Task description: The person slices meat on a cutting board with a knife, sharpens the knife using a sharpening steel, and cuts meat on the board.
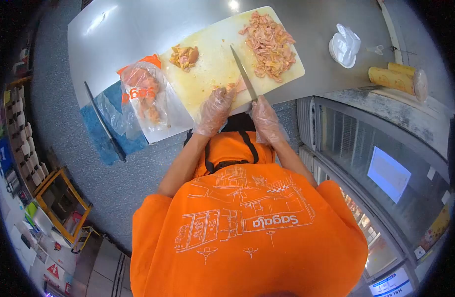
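At centre frame, a piece of meat lies between the left hand, fingertips curled onto it, and the knife, slanting up-left from the right hand, which is wrapped round its handle end. Left of centre, a plastic bag holds more meat; upper right, a bowl holds crumpled plastic.

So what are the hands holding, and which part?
The right hand holds the knife at its handle end; the left hand is at a meat piece, its hold unclear.

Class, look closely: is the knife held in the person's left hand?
No, the right hand grips the knife.
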The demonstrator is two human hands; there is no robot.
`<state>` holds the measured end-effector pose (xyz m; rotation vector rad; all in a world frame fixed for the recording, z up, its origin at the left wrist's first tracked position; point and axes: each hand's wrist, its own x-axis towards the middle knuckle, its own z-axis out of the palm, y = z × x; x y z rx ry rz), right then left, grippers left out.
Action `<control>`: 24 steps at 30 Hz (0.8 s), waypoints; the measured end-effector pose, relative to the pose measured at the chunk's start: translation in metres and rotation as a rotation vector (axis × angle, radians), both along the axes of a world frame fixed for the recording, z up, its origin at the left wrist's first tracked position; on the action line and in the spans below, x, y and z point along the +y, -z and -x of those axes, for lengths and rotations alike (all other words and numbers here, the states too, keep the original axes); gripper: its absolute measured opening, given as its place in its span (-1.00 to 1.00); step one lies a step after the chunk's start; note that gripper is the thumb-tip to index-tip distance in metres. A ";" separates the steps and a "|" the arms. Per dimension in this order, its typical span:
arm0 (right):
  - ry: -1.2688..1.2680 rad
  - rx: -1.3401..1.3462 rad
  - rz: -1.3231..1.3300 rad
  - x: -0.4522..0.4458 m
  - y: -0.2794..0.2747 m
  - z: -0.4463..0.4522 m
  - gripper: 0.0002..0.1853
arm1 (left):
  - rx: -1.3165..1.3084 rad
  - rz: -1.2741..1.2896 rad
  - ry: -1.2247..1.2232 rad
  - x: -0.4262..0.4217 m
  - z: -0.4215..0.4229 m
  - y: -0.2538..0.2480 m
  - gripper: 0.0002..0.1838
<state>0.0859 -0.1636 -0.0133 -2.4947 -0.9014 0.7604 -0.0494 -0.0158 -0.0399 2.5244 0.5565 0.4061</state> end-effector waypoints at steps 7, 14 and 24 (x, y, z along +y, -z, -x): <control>-0.002 0.176 0.067 -0.018 -0.036 0.024 -0.78 | -0.100 0.024 0.027 0.007 0.003 0.000 -0.60; -0.136 0.056 -0.015 0.055 0.015 -0.001 -0.76 | -0.068 0.028 0.016 0.009 0.005 0.006 -0.66; -0.117 0.024 -0.146 0.107 0.017 -0.041 -0.64 | -0.153 0.071 -0.201 0.000 0.009 0.009 -0.57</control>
